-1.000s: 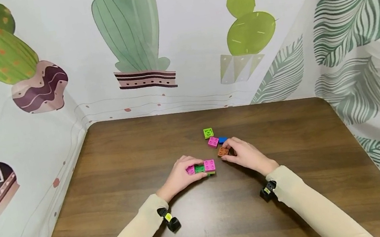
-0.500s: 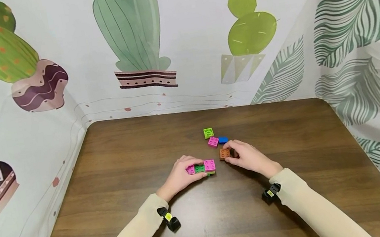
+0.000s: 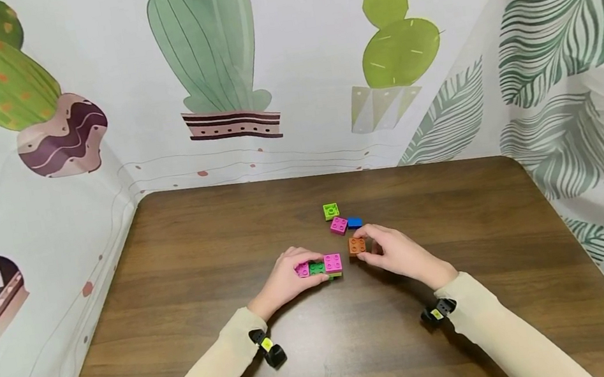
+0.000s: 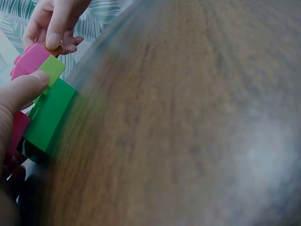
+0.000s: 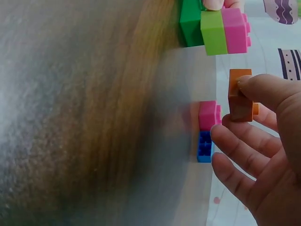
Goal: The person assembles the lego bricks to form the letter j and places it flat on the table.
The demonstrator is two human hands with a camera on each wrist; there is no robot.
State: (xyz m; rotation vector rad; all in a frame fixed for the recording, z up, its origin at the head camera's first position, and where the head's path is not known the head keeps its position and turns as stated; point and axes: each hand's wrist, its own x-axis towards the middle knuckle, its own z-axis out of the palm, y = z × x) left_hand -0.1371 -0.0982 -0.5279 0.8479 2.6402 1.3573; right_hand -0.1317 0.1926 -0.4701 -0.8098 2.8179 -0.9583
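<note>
My left hand [image 3: 285, 282] grips a small build of toy building bricks on the table. Its base is a long green brick [image 4: 51, 115]. At the right end a lime brick [image 4: 53, 69] carries a pink brick [image 3: 332, 260], and a second pink brick [image 3: 302, 271], partly covered by the fingers, sits at the left end. Just right of this build, my right hand [image 3: 403, 257] pinches an orange brick [image 3: 356, 244] between thumb and fingers. The orange brick's studs face up, with a gap between it and the build.
Behind the orange brick lie a loose pink brick [image 3: 339, 225] and a blue brick [image 3: 355, 223], close together. A lime brick [image 3: 331, 211] rests upside down farther back. The wooden table [image 3: 214, 226] meets a patterned cloth backdrop [image 3: 314, 71].
The orange brick has turned squarer to the build and come slightly nearer to me in my right hand, whose wrist has swung a little outward. My left hand has stayed put.
</note>
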